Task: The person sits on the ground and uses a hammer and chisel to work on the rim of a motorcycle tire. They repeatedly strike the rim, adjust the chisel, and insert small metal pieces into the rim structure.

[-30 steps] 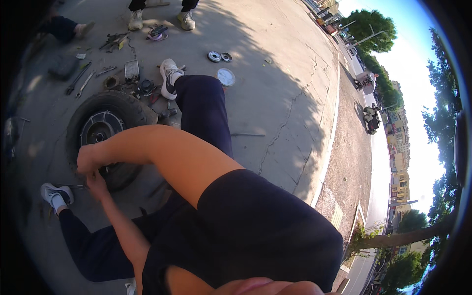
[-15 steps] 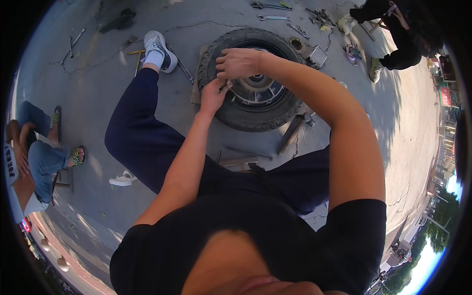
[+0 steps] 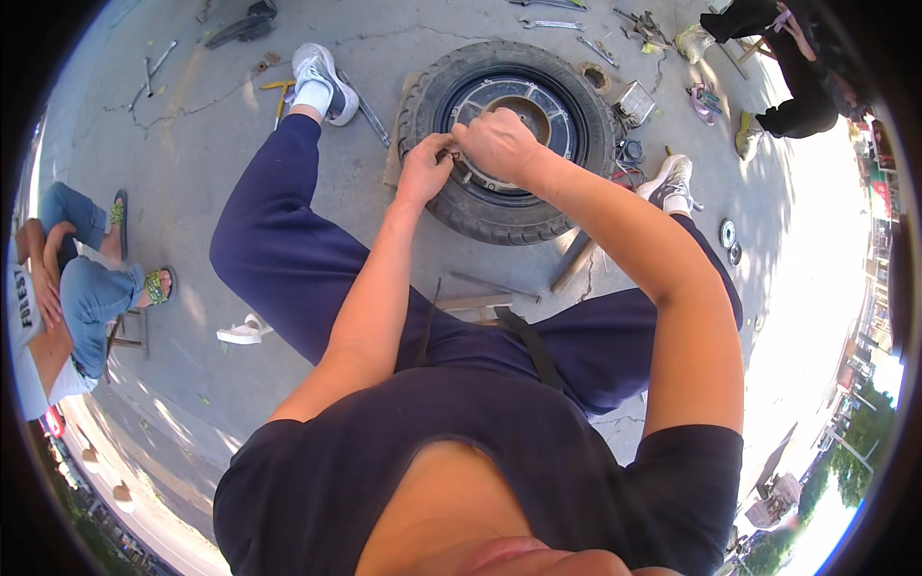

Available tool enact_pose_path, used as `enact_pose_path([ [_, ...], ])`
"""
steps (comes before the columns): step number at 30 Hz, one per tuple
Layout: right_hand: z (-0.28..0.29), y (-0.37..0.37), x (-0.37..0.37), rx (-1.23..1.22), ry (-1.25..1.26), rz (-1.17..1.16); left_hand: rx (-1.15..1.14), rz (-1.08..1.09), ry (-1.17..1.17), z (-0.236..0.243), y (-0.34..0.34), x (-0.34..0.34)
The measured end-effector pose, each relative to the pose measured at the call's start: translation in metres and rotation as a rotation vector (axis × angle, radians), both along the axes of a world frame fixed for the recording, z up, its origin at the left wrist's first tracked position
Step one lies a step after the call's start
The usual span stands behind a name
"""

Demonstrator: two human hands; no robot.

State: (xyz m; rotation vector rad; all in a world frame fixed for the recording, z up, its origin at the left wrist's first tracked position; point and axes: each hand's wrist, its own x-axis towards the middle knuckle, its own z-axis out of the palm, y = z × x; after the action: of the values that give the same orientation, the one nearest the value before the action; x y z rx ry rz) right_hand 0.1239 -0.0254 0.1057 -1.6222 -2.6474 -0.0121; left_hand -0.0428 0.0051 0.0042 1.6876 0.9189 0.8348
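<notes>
A black tyre point(image 3: 499, 228) with a metal hub point(image 3: 480, 93) in its middle lies flat on the ground between my legs. My left hand point(image 3: 425, 170) is at the hub's left edge, its thumb and fingers pinched together around something small and dark. Right beside it, my right hand point(image 3: 497, 146) is closed with the knuckles up, its fingertips meeting those of the left. What the right fingers grip is hidden under the hand. Both hands are over the inner rim, and the round opening of the hub shows just above the right hand.
Wrenches point(image 3: 552, 24) lie beyond the tyre, and a long metal bar point(image 3: 365, 108) is by my left shoe point(image 3: 325, 84). A hammer handle point(image 3: 573, 264) is at the tyre's near side. People sit at the far left and upper right. A white sandal point(image 3: 240, 332) lies left.
My right hand has moved right and down, from over the tyre's left side to the hub's edge. The left hand stays close by it. More of the hub shows, and the view has shifted.
</notes>
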Motion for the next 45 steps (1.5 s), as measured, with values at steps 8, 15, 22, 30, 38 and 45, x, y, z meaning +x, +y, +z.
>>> enact_pose_path([
  [8, -0.001, -0.023, -0.038, -0.018, 0.069, -0.372, 0.031, -0.03, 0.025, 0.0, -0.005, 0.001],
  [15, 0.007, -0.003, -0.025, 0.022, 0.141, -0.213, 0.116, 0.021, 0.068, 0.009, 0.0, 0.003],
  [22, 0.013, 0.054, -0.002, 0.058, 0.214, -0.171, 0.217, 0.047, 0.076, 0.018, 0.054, 0.017],
  [30, 0.003, 0.083, 0.005, 0.062, 0.114, -0.093, 0.19, -0.027, 0.195, 0.019, 0.087, 0.02],
  [38, -0.002, 0.084, 0.011, 0.052, 0.121, -0.099, 0.172, -0.051, 0.127, 0.011, 0.086, 0.025],
  [45, -0.004, 0.079, 0.011, 0.039, 0.12, -0.121, 0.212, -0.045, 0.189, 0.012, 0.084, 0.025],
])
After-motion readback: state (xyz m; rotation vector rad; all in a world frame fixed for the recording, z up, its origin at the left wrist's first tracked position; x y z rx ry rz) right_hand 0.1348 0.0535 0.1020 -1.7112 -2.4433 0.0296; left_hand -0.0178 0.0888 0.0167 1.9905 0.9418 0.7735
